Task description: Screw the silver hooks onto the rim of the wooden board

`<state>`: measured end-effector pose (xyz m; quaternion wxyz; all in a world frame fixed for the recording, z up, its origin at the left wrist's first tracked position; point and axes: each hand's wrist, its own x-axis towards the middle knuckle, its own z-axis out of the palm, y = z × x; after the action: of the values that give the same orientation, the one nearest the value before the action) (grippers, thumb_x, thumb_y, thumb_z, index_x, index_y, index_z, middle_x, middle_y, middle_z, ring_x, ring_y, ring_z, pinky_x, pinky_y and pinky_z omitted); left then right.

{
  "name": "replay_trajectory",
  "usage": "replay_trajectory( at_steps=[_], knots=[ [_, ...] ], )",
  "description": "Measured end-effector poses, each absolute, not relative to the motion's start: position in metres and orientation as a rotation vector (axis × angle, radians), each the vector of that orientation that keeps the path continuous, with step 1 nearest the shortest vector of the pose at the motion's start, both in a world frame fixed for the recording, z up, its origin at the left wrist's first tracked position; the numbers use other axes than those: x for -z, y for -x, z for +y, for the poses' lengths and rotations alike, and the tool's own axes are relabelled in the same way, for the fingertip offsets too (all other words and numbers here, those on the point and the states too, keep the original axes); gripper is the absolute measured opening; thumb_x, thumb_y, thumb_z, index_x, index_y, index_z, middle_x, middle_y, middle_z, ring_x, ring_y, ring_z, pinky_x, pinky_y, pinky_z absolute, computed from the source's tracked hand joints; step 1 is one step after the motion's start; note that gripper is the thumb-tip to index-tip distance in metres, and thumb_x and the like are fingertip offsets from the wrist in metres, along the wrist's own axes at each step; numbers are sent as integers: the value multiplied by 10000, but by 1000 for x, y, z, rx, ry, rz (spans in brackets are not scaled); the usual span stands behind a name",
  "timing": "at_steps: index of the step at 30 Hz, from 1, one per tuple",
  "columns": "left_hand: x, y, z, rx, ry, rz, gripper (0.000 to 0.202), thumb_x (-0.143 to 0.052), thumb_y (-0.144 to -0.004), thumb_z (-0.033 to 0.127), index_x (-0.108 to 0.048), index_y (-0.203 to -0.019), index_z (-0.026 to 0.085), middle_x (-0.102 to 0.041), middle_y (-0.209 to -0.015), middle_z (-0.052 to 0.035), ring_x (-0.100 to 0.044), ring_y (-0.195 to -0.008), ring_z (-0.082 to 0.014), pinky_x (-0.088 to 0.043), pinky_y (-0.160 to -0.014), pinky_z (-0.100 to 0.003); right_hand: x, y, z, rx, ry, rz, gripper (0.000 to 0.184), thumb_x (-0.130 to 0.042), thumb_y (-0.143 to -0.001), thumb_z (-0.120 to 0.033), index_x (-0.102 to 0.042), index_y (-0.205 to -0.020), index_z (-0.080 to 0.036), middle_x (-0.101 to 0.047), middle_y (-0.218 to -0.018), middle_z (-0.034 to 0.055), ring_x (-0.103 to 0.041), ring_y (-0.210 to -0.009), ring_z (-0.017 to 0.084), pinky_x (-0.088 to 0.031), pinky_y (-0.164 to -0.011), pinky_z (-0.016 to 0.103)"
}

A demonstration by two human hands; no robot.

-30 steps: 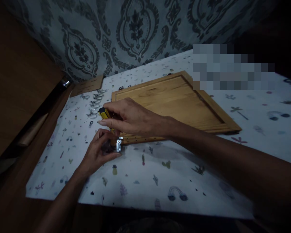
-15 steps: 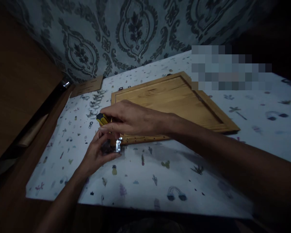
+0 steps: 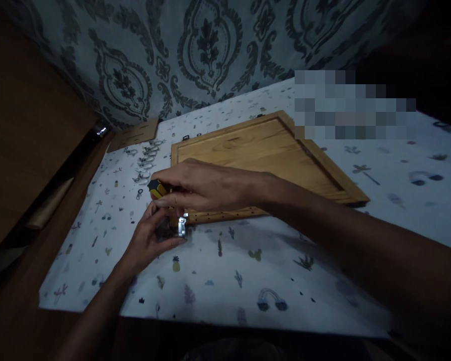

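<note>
My right hand (image 3: 199,185) is closed round the black-and-yellow handle of a screwdriver (image 3: 158,188); the shaft and tip are hidden behind the fingers. Just below it, my left hand (image 3: 149,233) curls around a small shiny metal bracket (image 3: 182,225), the thumb at its lower end. The bracket sits by the near left corner of a framed wooden board (image 3: 244,150), which lies flat and has a row of small dark holes along its near edge. Whether the bracket touches the board is hard to see.
Several metal hooks or clips (image 3: 146,161) lie in a row left of the board. Behind them rests a piece of brown cardboard (image 3: 135,134). A printed white cloth (image 3: 225,286) covers the table, with a patterned wall (image 3: 210,45) along its far side.
My right hand and the screwdriver handle have shifted and turned slightly. The left hand keeps the bracket in the same place; the whole view has drifted a little.
</note>
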<state>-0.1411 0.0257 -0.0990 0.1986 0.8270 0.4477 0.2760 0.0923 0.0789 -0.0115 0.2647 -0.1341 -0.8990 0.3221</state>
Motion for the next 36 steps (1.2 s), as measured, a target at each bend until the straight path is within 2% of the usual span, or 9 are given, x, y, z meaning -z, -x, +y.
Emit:
replay_trajectory(
  at_steps=[9,18,24,30,36],
  knots=[
    [103,145,25,-757,-2285,1307,425,-814,-770,467,-693,-1125,268,-633,-1138,-52,-588,-1116,-291,-479,-1021,-468,25,-77,77,-784,338,-2231,400,-643,-948,-172,-326,-709,-218,-400,-662,-68,-397,-650,98,-273,-620,248],
    [102,144,25,-764,-2282,1293,437,-812,-773,471,-688,-1139,268,-639,-1146,-48,-596,-1101,-284,-479,-1013,-445,32,-73,78,-734,353,-2196,350,-627,-953,-217,-357,-730,-212,-419,-660,-74,-384,-615,88,-286,-615,247],
    [101,143,26,-769,-2274,1254,428,-807,-783,443,-673,-1154,278,-587,-1221,-55,-557,-1184,-291,-484,-1027,-445,33,-75,80,-719,323,-2174,307,-590,-967,-230,-371,-754,-211,-414,-674,-68,-382,-631,94,-289,-627,250],
    [97,141,26,-732,-2283,1238,415,-790,-805,426,-655,-1165,269,-569,-1237,-61,-527,-1224,-286,-461,-1058,-436,40,-72,77,-700,389,-2063,368,-564,-955,-291,-329,-682,-218,-398,-660,-62,-371,-623,95,-280,-620,256],
    [96,140,25,-699,-2291,1255,433,-781,-806,448,-649,-1175,263,-564,-1231,-67,-508,-1234,-300,-461,-1053,-441,33,-77,77,-710,418,-2152,349,-534,-979,-298,-325,-710,-225,-400,-673,-54,-391,-654,112,-276,-626,270]
  ],
)
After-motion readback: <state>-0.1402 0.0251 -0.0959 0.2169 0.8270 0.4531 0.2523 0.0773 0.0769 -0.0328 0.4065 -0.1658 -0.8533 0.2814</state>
